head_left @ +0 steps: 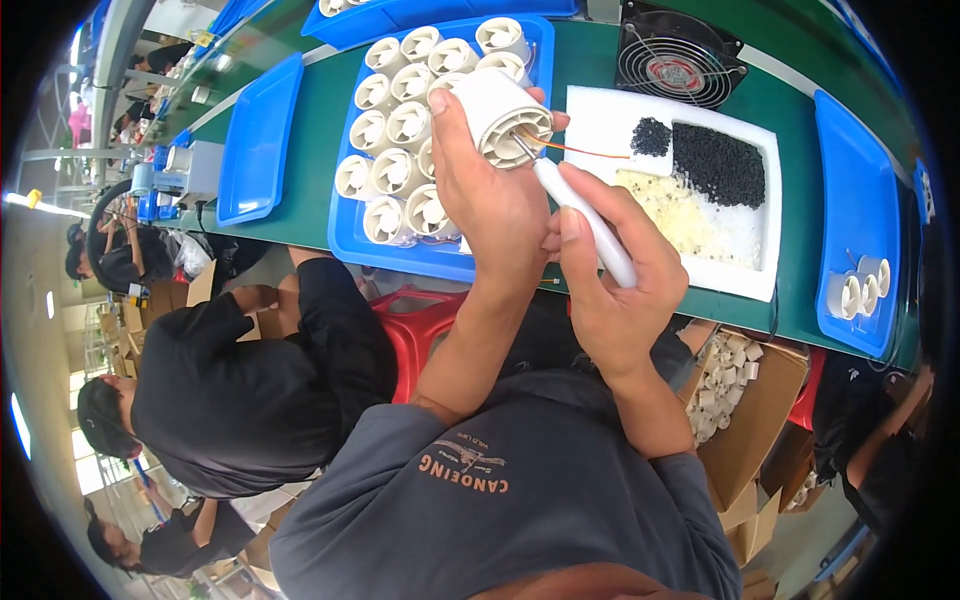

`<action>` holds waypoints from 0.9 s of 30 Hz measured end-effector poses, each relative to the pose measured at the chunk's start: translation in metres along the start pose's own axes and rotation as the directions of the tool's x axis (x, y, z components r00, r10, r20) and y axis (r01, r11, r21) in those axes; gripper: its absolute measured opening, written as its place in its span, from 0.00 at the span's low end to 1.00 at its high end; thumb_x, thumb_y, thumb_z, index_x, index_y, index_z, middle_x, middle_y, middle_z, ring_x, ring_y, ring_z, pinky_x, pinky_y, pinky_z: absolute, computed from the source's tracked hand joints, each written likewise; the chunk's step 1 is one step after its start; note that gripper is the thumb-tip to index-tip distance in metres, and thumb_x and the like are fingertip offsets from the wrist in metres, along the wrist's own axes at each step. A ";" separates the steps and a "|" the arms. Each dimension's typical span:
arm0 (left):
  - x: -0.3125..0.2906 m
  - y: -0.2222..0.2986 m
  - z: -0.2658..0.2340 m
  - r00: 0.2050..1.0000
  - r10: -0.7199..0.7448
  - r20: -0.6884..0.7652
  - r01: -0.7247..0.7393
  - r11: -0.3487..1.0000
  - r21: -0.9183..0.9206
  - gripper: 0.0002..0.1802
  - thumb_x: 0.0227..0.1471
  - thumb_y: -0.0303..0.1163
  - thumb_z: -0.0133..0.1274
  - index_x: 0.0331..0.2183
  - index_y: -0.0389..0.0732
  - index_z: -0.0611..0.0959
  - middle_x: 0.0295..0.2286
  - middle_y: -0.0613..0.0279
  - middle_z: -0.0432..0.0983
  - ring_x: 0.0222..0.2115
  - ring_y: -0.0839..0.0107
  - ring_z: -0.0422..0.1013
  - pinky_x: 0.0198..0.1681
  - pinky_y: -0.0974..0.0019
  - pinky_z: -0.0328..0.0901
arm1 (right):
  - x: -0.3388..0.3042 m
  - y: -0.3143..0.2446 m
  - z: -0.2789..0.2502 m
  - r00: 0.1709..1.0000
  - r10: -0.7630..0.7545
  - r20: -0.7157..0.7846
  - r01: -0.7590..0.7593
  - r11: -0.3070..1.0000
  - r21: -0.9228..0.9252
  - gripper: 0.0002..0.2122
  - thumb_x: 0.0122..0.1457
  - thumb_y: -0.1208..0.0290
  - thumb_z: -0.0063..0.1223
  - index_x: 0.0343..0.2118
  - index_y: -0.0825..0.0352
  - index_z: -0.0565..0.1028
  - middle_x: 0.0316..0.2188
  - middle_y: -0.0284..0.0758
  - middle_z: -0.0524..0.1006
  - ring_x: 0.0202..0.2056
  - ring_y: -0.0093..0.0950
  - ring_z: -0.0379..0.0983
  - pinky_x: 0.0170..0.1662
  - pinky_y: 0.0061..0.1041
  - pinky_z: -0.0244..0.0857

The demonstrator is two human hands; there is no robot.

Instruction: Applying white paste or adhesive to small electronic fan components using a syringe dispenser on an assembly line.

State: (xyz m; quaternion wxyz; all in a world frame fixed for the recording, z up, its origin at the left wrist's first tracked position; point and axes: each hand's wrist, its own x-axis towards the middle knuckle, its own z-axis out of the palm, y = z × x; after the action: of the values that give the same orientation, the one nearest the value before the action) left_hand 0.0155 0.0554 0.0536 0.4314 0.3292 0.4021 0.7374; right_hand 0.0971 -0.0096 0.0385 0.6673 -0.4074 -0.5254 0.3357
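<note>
A white plastic fan housing (pixel 500 105), round with ribs inside its open end, is gripped in my left hand (pixel 490 220), tilted toward me. My right hand (pixel 625 285) is closed around a pen-like tool (pixel 595 232) with a thick white handle. Its thin metal tip reaches into the open end of the housing; the exact spot it touches is too small to tell. Thin orange and yellow wires (pixel 585 151) run out of the housing to the right. Behind my left hand, a blue tray (pixel 400 259) holds several similar white housings with impellers.
Right of my hands lies a white foam tray (pixel 600 108) with small black parts (pixel 718 165) and pale yellow bits (pixel 680 220). A black fan (pixel 675 65) stands behind it. Another blue tray (pixel 855 190) is far right. A cardboard box (pixel 768 400) sits below the bench. A co-worker (pixel 235 390) sits left.
</note>
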 end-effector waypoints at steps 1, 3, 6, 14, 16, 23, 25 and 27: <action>0.000 0.001 0.002 1.000 -0.024 -0.016 0.023 0.999 -0.045 0.29 0.70 0.49 0.31 0.45 0.30 0.72 0.35 0.44 0.77 0.31 0.58 0.77 0.40 0.60 0.73 | 0.000 0.000 0.000 1.000 0.009 -0.004 -0.009 1.000 -0.003 0.14 0.56 0.84 0.56 0.46 0.74 0.79 0.26 0.38 0.77 0.26 0.24 0.74 0.31 0.21 0.65; 0.001 0.001 0.002 0.999 -0.047 -0.028 0.044 0.995 -0.090 0.29 0.70 0.49 0.31 0.44 0.30 0.72 0.35 0.44 0.77 0.31 0.59 0.77 0.40 0.60 0.73 | 0.002 -0.003 0.000 0.999 0.053 0.003 -0.053 0.999 -0.001 0.14 0.56 0.84 0.56 0.46 0.74 0.79 0.26 0.38 0.77 0.26 0.24 0.74 0.31 0.21 0.66; 0.002 0.001 -0.001 1.000 0.009 0.015 -0.009 1.000 -0.002 0.29 0.70 0.50 0.31 0.44 0.31 0.72 0.35 0.45 0.77 0.30 0.59 0.77 0.40 0.61 0.72 | 0.003 -0.005 0.001 0.994 0.112 0.017 -0.112 0.994 -0.008 0.14 0.56 0.83 0.56 0.46 0.73 0.79 0.27 0.39 0.78 0.27 0.25 0.74 0.32 0.21 0.66; -0.008 0.013 0.003 0.999 -0.025 0.048 0.026 0.999 -0.027 0.19 0.70 0.46 0.35 0.41 0.38 0.68 0.32 0.55 0.73 0.29 0.69 0.74 0.35 0.65 0.73 | 0.006 -0.010 0.002 0.998 -0.061 0.009 0.062 0.987 -0.149 0.12 0.56 0.83 0.57 0.44 0.74 0.79 0.30 0.41 0.80 0.29 0.27 0.77 0.35 0.24 0.69; -0.009 0.014 0.003 0.997 0.014 0.072 -0.013 1.000 -0.014 0.20 0.70 0.46 0.35 0.41 0.38 0.69 0.31 0.54 0.74 0.28 0.68 0.74 0.34 0.65 0.72 | 0.006 -0.010 0.004 0.996 -0.086 -0.001 0.085 0.986 -0.144 0.12 0.57 0.83 0.57 0.44 0.74 0.79 0.31 0.42 0.81 0.30 0.27 0.78 0.36 0.24 0.70; -0.001 0.025 0.011 0.981 0.062 0.181 -0.074 0.996 0.056 0.13 0.70 0.40 0.38 0.37 0.41 0.67 0.27 0.63 0.70 0.25 0.79 0.69 0.29 0.72 0.68 | 0.005 0.009 0.013 0.995 0.013 -0.100 -0.012 1.000 0.007 0.10 0.59 0.81 0.58 0.43 0.74 0.80 0.32 0.43 0.82 0.31 0.27 0.80 0.37 0.24 0.72; 0.022 0.021 0.004 0.940 0.177 0.293 -0.250 0.940 0.233 0.14 0.70 0.41 0.39 0.36 0.40 0.68 0.26 0.63 0.70 0.25 0.79 0.68 0.27 0.72 0.66 | 0.012 0.007 0.015 0.998 0.047 -0.039 -0.041 0.989 0.142 0.12 0.62 0.79 0.54 0.48 0.74 0.77 0.30 0.39 0.81 0.29 0.22 0.78 0.34 0.21 0.70; 0.052 0.033 0.015 0.906 0.206 0.369 -0.368 0.815 0.447 0.18 0.68 0.44 0.42 0.37 0.38 0.71 0.28 0.62 0.71 0.26 0.77 0.68 0.29 0.71 0.66 | 0.015 0.008 0.003 0.997 0.075 0.013 -0.076 0.988 0.137 0.13 0.64 0.78 0.52 0.50 0.73 0.75 0.29 0.36 0.79 0.28 0.20 0.74 0.33 0.19 0.69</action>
State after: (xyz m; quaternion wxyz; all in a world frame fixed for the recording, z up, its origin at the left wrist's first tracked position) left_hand -0.0056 0.0972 0.0964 0.2683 0.5976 0.4553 0.6029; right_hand 0.0972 0.0079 0.0385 0.6786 -0.3787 -0.4879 0.3975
